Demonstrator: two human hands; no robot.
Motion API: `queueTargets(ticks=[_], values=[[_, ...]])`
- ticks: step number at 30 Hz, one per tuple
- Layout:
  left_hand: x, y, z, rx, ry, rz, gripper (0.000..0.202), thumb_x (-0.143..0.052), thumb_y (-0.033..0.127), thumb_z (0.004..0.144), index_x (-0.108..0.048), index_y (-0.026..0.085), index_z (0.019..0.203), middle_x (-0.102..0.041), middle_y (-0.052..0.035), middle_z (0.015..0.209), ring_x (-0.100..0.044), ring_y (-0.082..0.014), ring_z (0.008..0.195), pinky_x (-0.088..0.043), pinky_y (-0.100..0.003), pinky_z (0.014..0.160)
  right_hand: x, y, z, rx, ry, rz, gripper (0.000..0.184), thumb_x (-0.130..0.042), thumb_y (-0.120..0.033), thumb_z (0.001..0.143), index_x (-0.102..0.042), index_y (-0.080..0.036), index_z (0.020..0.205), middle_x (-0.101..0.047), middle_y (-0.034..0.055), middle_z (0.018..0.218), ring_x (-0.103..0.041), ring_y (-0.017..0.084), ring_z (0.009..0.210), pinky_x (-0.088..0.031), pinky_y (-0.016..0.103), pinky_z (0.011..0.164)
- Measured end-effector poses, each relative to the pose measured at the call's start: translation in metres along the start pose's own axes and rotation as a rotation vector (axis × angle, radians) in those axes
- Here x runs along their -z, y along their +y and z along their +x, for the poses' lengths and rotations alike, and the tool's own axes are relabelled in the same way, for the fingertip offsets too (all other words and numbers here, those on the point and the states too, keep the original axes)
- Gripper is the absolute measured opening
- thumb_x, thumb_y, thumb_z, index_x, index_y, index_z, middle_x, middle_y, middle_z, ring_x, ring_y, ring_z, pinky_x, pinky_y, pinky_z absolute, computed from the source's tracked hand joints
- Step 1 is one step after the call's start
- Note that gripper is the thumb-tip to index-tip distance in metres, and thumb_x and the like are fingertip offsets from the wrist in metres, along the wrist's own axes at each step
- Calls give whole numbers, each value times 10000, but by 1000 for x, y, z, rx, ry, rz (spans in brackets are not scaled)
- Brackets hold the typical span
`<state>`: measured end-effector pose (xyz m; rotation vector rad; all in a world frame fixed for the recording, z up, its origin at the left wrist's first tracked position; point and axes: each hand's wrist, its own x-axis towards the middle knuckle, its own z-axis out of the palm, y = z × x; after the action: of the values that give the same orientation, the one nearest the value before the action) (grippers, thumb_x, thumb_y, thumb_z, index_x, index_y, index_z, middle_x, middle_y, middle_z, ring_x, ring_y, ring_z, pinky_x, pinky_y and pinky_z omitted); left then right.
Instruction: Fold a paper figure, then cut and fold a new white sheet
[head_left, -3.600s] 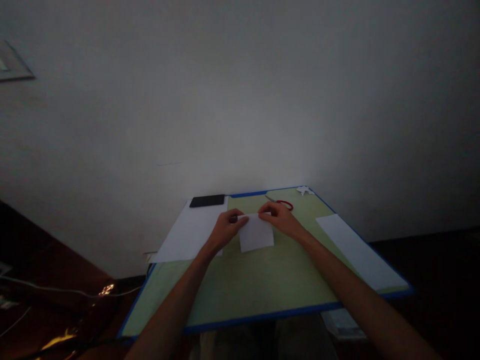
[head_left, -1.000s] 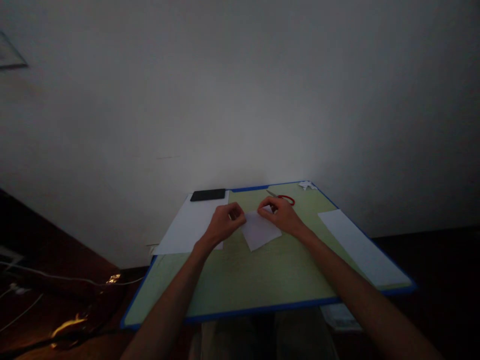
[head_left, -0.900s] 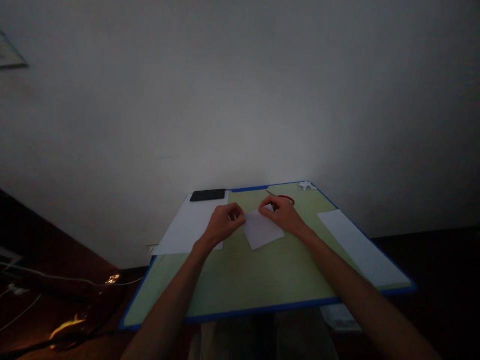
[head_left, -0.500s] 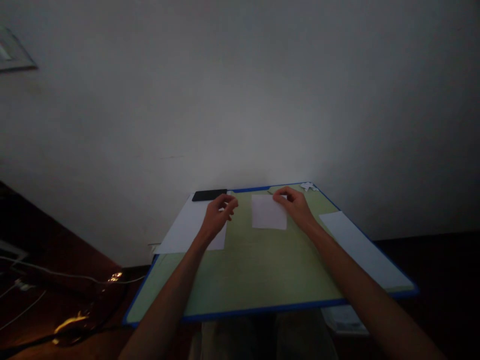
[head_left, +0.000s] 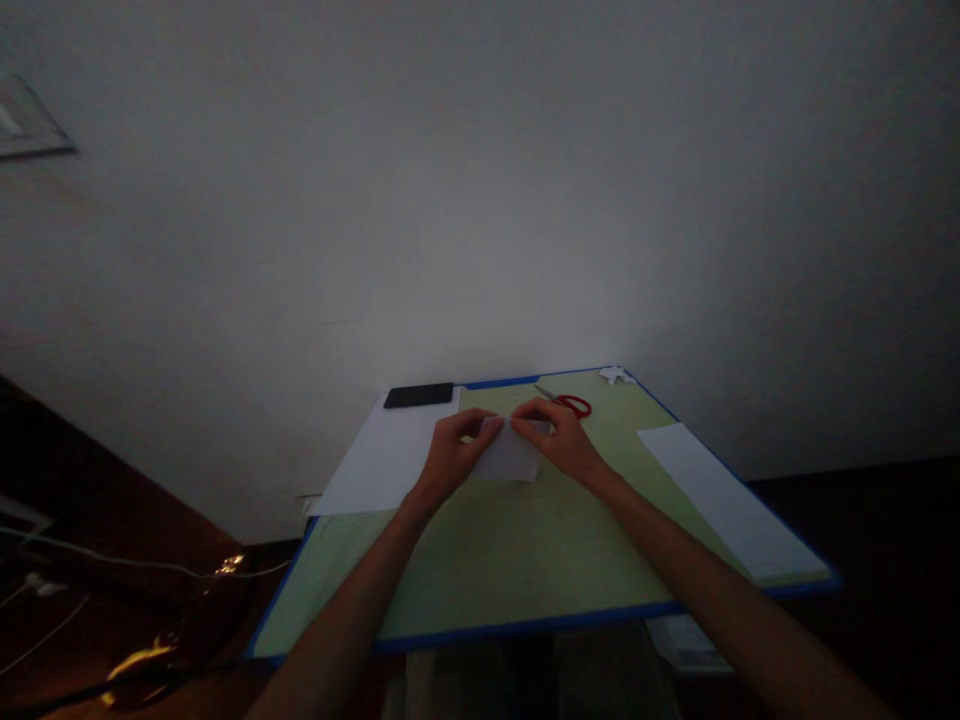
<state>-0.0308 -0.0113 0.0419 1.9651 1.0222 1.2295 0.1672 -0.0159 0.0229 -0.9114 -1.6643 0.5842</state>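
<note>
A small white sheet of paper (head_left: 508, 458) hangs between my two hands over the middle of the table. My left hand (head_left: 459, 440) pinches its top edge with thumb and forefinger. Close beside it, my right hand (head_left: 551, 432) pinches the same edge, fingertips nearly meeting the left ones. Just behind the right hand lie scissors (head_left: 576, 406) with red handles, their blades pointing to the back left and partly covered by the hand.
The light green table (head_left: 525, 560) has a blue rim and stands against a grey wall. A black flat device (head_left: 418, 395) rests on a large white sheet (head_left: 367, 460) at left. A long white strip (head_left: 727, 495) lies at right, with crumpled paper scraps (head_left: 616, 375) behind.
My right hand has brought the small paper left and nearer to me, uncovering the scissors. My left hand has moved right and closed on the paper's edge.
</note>
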Motion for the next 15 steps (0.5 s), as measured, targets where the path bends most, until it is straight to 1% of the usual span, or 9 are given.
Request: queueTargets(ticks=[2,5,7,11,15], values=[[-3,3,-1,-38,19,48,280,-677,442,867,-754,173,858,-740,-51,807,-643,-174,730,-502,-267,675,-3,-5,-2,39,35,-34,89,-648,-300,876,-678,-222,847,-712,29,836,-655,193,809,-503,324,761],[-5,8,-3,-115,35,101,223,-675,393,878,-757,186,878,-750,-43,820,-628,-159,712,-487,-265,685,-3,-11,-4,133,38,-126,63,-629,-256,878,-665,-222,839,-700,30,822,-643,196,791,-482,338,759],[-5,10,-4,-176,46,155,184,-672,358,885,-750,192,867,-750,-36,813,-615,-153,702,-474,-265,686,-1,-14,-5,205,33,-246,43,-622,-216,861,-657,-226,836,-695,30,817,-634,204,791,-454,355,771],[-4,12,-7,-300,51,282,150,-644,313,913,-721,192,867,-722,-32,777,-611,-150,688,-463,-266,688,4,-20,-5,322,39,-482,68,-635,-162,816,-647,-229,810,-698,26,806,-627,219,823,-390,385,819],[0,15,-7,-380,18,357,159,-605,304,945,-714,197,902,-720,-54,824,-641,-164,748,-473,-276,735,14,-19,-1,370,-2,-517,66,-637,-178,837,-659,-235,814,-710,25,799,-629,215,829,-369,383,830]])
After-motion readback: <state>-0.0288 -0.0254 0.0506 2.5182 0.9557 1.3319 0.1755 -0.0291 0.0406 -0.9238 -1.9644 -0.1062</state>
